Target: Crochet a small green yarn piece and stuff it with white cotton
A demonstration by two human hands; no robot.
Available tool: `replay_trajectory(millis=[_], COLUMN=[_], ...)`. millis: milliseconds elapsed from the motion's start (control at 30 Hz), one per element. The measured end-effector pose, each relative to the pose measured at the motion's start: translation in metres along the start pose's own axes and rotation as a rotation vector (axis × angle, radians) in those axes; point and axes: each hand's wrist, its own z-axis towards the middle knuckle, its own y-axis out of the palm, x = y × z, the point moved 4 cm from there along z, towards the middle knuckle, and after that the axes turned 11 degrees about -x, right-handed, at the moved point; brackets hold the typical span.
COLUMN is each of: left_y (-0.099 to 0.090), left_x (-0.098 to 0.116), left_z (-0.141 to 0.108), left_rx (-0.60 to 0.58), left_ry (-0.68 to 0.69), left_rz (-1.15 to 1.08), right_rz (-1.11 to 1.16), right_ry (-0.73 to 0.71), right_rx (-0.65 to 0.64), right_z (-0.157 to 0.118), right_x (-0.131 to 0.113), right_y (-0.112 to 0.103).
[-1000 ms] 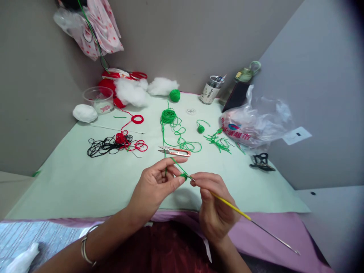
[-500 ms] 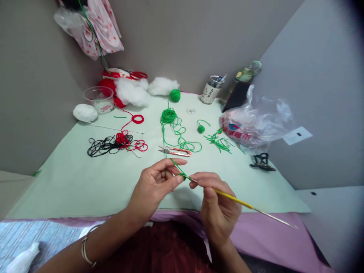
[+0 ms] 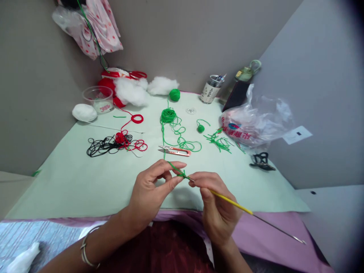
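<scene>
My left hand (image 3: 155, 185) is closed, pinching a small piece of green yarn (image 3: 182, 174) between thumb and fingers. A strand of it passes over the raised index finger and leads back toward the loose green yarn coil (image 3: 168, 115). My right hand (image 3: 217, 203) grips a crochet hook (image 3: 233, 202) with a yellow handle. Its near tip meets the green yarn at my left fingertips, and its other metal end points down to the right. Just beyond my left hand lie thread snips (image 3: 174, 151) with orange handles.
Tangled black yarn (image 3: 99, 146) and red yarn (image 3: 122, 137) lie left. Green yarn scraps (image 3: 220, 142), a plastic bag (image 3: 256, 121) and a black hair clip (image 3: 262, 162) are on the right. White stuffing (image 3: 132, 92), a clear tub (image 3: 98, 100) and a pen cup (image 3: 211, 90) stand behind.
The hook's far end has swung down and to the right as my right hand tilts. My left index finger has lowered slightly, and the green yarn between the hands has shifted.
</scene>
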Motion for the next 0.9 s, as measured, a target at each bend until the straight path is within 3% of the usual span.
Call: replay_trajectory(millis=[133, 267, 433, 567, 733, 900], left_y=[0.0, 0.006, 0.015, 0.015, 0.009, 0.012], left_x=[-0.003, -0.012, -0.013, -0.01, -0.007, -0.009], left_z=[0.001, 0.002, 0.0, 0.001, 0.002, 0.0], left_rx=[-0.006, -0.062, -0.149, -0.185, -0.165, -0.203], left_ry=[-0.029, -0.195, -0.324, -0.403, -0.273, -0.255], left_rz=[-0.032, -0.268, -0.574, -0.754, -0.585, -0.5], right_rz=[-0.075, -0.346, -0.597, -0.351, 0.19, 0.208], right_ry=[-0.036, -0.182, -0.289, -0.158, 0.064, 0.074], right_rx=[-0.032, -0.07, 0.053, 0.035, 0.108, 0.09], right_z=[-0.001, -0.009, -0.017, -0.006, 0.01, 0.011], right_x=[-0.003, -0.002, 0.003, 0.0, 0.005, 0.008], right_y=[0.001, 0.009, 0.017, 0.01, 0.006, 0.012])
